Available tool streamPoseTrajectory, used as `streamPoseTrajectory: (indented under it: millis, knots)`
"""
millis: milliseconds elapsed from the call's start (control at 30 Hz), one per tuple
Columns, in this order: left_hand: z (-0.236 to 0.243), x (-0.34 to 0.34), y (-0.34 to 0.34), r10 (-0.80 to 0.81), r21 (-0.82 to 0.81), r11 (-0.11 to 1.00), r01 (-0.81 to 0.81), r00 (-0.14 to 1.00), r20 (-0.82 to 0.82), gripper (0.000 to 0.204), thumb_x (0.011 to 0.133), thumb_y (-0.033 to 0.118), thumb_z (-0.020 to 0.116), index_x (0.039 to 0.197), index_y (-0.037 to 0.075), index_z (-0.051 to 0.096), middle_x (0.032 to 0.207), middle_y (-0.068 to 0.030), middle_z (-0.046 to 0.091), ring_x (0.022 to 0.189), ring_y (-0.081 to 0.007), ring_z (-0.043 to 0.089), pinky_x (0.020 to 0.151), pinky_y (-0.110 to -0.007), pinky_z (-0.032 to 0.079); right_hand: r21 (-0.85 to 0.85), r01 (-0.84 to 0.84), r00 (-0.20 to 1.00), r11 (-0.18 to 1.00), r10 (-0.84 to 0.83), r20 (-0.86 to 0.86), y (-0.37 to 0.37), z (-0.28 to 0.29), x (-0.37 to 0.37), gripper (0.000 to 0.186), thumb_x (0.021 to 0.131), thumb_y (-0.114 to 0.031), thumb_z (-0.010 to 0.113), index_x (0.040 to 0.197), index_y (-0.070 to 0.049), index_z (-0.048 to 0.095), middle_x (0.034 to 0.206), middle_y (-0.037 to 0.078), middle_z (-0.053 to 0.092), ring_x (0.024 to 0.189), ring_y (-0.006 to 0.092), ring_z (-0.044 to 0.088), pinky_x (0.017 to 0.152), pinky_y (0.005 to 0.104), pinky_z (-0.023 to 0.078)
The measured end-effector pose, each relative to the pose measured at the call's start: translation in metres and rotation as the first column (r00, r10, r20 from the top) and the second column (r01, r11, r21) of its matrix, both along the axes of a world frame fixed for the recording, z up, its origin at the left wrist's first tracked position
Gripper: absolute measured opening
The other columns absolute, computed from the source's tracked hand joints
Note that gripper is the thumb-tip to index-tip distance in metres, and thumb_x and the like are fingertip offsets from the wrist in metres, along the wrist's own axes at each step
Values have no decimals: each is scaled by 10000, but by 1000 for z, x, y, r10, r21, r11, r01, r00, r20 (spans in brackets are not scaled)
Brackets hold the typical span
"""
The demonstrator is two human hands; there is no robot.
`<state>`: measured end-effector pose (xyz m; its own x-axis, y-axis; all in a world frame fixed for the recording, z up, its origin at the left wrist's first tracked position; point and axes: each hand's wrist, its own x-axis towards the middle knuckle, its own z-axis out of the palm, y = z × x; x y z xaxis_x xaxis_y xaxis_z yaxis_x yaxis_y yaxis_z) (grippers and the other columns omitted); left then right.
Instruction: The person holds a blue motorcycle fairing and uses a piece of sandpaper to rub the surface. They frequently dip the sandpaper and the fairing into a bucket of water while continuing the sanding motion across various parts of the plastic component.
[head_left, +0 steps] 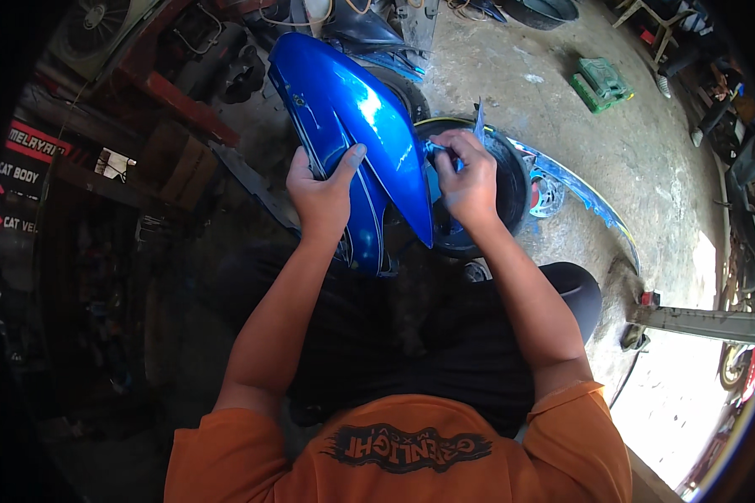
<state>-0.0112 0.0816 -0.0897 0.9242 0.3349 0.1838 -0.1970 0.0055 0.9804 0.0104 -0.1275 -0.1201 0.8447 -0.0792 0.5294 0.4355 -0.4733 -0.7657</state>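
A glossy blue motorcycle body panel with thin pale lines is tilted in front of me, above my knees. My left hand grips its left side, the thumb lying on the blue face. At the panel's right edge, my right hand has its fingers pinched together. Something small and bluish shows at those fingertips, too little of it to name. Beyond and beneath the right hand is a round black basin, partly hidden by the hand and the panel.
A long curved blue-and-white strip lies on the concrete floor right of the basin. Farther off sits a green case. Another black tub stands at the back. Dark shelving and a red metal frame are on the left.
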Motion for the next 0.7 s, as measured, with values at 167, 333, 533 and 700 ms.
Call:
streamPoseTrajectory:
  millis: [167, 333, 533, 700]
  knots:
    - [7, 3, -6, 17, 4, 1000, -17, 1000, 7, 319, 961, 92, 835, 1224, -5, 684, 1112, -93, 773, 935, -144, 734, 875, -288, 588, -11, -14, 997, 1000, 15, 75, 5, 7, -7, 195, 888, 37, 699, 1069, 20, 770, 1097, 193, 756, 1014, 389, 747, 896, 421, 594]
    - [8, 6, -10, 9, -7, 1000, -9, 1000, -22, 320, 959, 75, 830, 1230, -7, 681, 1126, -94, 770, 965, -146, 730, 905, -291, 580, 128, 30, 999, 991, -25, -35, 1, 2, 1, 185, 898, 39, 701, 1064, 22, 781, 1099, 190, 764, 1037, 374, 754, 930, 403, 584]
    - [12, 10, -16, -11, -74, 997, 11, 1000, -2, 295, 932, 97, 859, 1159, -2, 698, 1069, -85, 781, 904, -133, 734, 847, -290, 586, 202, 41, 996, 979, -24, -84, -7, -9, 12, 190, 897, 53, 691, 1062, 29, 782, 1131, 175, 762, 1039, 342, 754, 951, 366, 572]
    - [13, 10, -12, -28, -41, 999, 26, 999, -37, 293, 971, 41, 804, 1234, -1, 681, 1114, -88, 774, 952, -137, 732, 894, -295, 585, 163, -83, 997, 983, 82, 11, 1, 17, -4, 233, 887, 74, 658, 1081, 31, 780, 1156, 177, 752, 1066, 343, 749, 966, 374, 573]
